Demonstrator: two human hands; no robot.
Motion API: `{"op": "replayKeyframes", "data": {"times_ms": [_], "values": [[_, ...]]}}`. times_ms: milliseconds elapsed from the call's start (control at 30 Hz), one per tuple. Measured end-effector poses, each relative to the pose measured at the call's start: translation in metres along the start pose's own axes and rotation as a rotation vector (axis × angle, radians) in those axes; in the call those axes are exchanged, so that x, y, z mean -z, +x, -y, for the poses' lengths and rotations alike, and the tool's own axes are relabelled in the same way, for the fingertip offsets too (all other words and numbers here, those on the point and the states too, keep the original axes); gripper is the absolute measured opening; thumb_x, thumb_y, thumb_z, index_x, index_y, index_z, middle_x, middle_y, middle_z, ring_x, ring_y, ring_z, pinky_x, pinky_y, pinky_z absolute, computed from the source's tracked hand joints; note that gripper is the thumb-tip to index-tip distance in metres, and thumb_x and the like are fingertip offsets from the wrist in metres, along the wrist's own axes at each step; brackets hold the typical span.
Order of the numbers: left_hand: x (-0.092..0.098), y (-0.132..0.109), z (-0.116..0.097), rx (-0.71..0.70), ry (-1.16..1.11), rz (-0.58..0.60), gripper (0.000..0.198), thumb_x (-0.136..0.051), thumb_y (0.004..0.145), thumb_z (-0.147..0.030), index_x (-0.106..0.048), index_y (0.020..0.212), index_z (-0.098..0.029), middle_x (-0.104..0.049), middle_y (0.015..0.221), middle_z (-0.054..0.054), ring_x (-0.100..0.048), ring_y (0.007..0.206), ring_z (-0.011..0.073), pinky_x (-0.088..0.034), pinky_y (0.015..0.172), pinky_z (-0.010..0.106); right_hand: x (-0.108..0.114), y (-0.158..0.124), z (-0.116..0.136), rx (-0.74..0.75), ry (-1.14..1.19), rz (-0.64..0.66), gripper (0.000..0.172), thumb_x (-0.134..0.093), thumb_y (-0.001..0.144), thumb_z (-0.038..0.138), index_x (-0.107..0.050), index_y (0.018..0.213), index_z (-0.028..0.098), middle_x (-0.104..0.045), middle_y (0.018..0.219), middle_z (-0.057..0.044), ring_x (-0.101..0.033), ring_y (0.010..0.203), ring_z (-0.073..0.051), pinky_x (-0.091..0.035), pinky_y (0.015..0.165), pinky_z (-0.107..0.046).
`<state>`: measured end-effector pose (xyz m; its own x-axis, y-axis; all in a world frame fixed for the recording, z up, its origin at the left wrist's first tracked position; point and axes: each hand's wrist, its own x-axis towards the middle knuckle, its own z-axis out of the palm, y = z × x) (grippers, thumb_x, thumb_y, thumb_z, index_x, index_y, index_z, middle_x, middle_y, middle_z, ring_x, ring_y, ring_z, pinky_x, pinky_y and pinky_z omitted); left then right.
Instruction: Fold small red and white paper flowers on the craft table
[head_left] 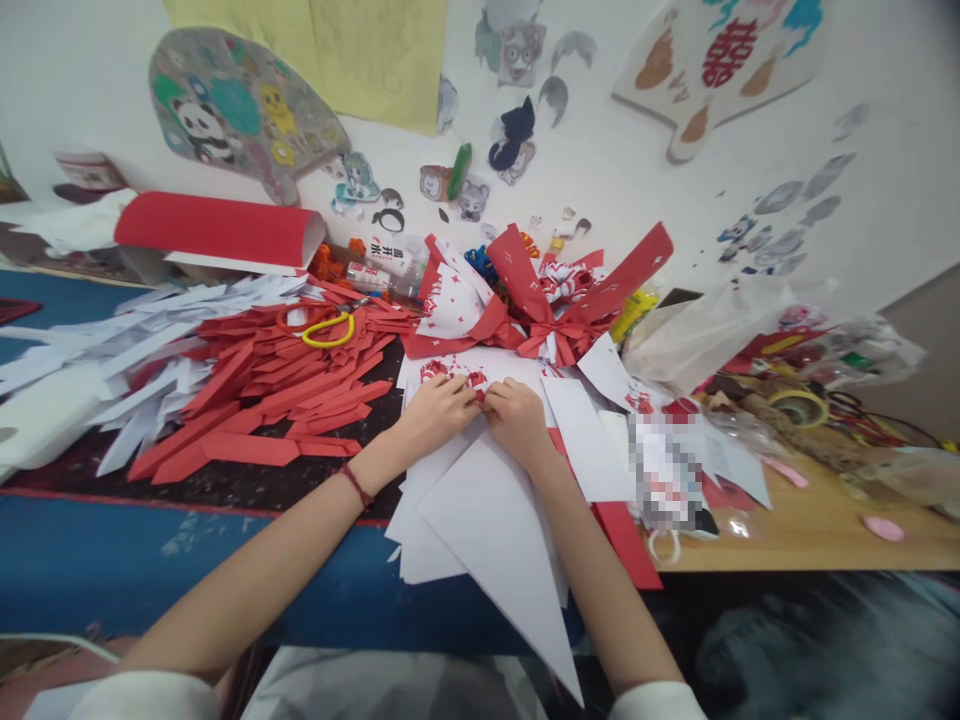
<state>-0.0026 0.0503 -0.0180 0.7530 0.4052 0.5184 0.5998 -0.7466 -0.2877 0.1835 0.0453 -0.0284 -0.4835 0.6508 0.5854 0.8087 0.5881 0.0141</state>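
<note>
My left hand [439,408] and my right hand [517,418] meet over a stack of folded white paper [487,510] that hangs over the table's front edge. Both hands pinch a small red-and-white cut paper piece [474,383] at the top of the stack, fingertips close together. A red string bracelet sits on my left wrist. Just beyond the hands lie folded red-and-white paper bundles [525,300] tied like bouquets.
A pile of red and white paper strips [247,380] covers the dark mat at left, with yellow-handled scissors [330,328] on it. A red paper roll [217,232] lies behind. Plastic bags [712,330], tape rolls [799,405] and clutter fill the wooden table at right.
</note>
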Motion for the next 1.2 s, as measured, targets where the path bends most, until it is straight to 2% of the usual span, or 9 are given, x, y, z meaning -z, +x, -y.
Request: {"op": "replayKeyframes", "data": {"times_ms": [200,367,500,633,733,833,1067,1200], "values": [[0.0,0.0,-0.002,-0.079,-0.037,0.013,0.018,-0.053,0.094,-0.014,-0.066,0.083,-0.016,-0.065,0.085,0.007,-0.053,0.091,0.0214,-0.034,0.073,0.036,0.002,-0.002,0.0,0.049,-0.064,0.05,0.021,-0.056,0.081,0.004,-0.061,0.069,0.02,-0.065,0.076,-0.001,-0.048,0.074,-0.017,-0.03,0.065,-0.033],[0.002,0.002,-0.003,-0.075,-0.064,0.011,0.017,-0.054,0.093,-0.013,-0.066,0.081,-0.015,-0.064,0.082,0.007,-0.052,0.089,0.0213,-0.034,0.072,0.035,0.005,-0.003,0.003,0.091,-0.12,0.046,0.019,-0.054,0.081,0.004,-0.063,0.074,0.02,-0.067,0.081,-0.002,-0.051,0.076,-0.018,-0.029,0.066,-0.034],[0.003,0.001,0.0,-0.004,-0.078,0.002,0.018,-0.052,0.093,-0.011,-0.067,0.085,-0.016,-0.065,0.084,0.007,-0.052,0.087,0.0211,-0.033,0.07,0.035,0.006,-0.004,0.005,0.02,-0.099,0.02,0.016,-0.053,0.086,0.01,-0.062,0.077,0.02,-0.066,0.078,-0.002,-0.054,0.074,-0.017,-0.03,0.065,-0.033],[0.002,-0.002,0.005,0.133,-0.128,-0.029,0.017,-0.051,0.094,-0.016,-0.068,0.095,-0.02,-0.068,0.091,0.006,-0.052,0.088,0.0206,-0.033,0.072,0.035,0.008,-0.005,0.006,-0.099,0.069,-0.04,0.009,-0.055,0.092,0.021,-0.064,0.089,0.021,-0.068,0.087,-0.002,-0.058,0.077,-0.016,-0.034,0.067,-0.029],[0.002,-0.004,0.007,0.226,-0.199,-0.042,0.016,-0.053,0.095,-0.025,-0.069,0.093,-0.023,-0.071,0.088,0.003,-0.053,0.086,0.0204,-0.031,0.077,0.037,0.008,-0.006,0.006,-0.183,0.158,-0.058,0.011,-0.058,0.092,0.03,-0.065,0.088,0.022,-0.069,0.088,-0.001,-0.06,0.076,-0.014,-0.035,0.065,-0.027],[0.001,-0.003,0.007,0.299,-0.273,-0.044,0.017,-0.053,0.095,-0.027,-0.069,0.088,-0.024,-0.072,0.083,0.002,-0.053,0.084,0.0199,-0.03,0.081,0.04,0.006,-0.006,0.005,-0.206,0.152,-0.049,0.016,-0.057,0.094,0.034,-0.066,0.088,0.023,-0.069,0.089,0.0,-0.061,0.074,-0.014,-0.034,0.063,-0.026],[-0.001,0.001,0.003,0.379,-0.346,-0.035,0.019,-0.052,0.096,-0.029,-0.067,0.085,-0.023,-0.071,0.081,0.003,-0.052,0.082,0.0206,-0.028,0.076,0.038,0.003,-0.002,0.008,-0.289,0.173,-0.036,0.015,-0.054,0.093,0.022,-0.063,0.082,0.023,-0.065,0.085,0.001,-0.059,0.075,-0.014,-0.035,0.063,-0.027],[0.0,0.008,-0.003,0.417,-0.343,-0.074,0.016,-0.051,0.095,-0.023,-0.06,0.081,-0.02,-0.068,0.083,0.004,-0.049,0.085,0.022,-0.028,0.073,0.037,0.001,0.003,0.01,-0.376,0.217,-0.118,0.017,-0.052,0.091,0.016,-0.062,0.078,0.022,-0.061,0.089,-0.003,-0.055,0.084,-0.019,-0.039,0.07,-0.03]]}}
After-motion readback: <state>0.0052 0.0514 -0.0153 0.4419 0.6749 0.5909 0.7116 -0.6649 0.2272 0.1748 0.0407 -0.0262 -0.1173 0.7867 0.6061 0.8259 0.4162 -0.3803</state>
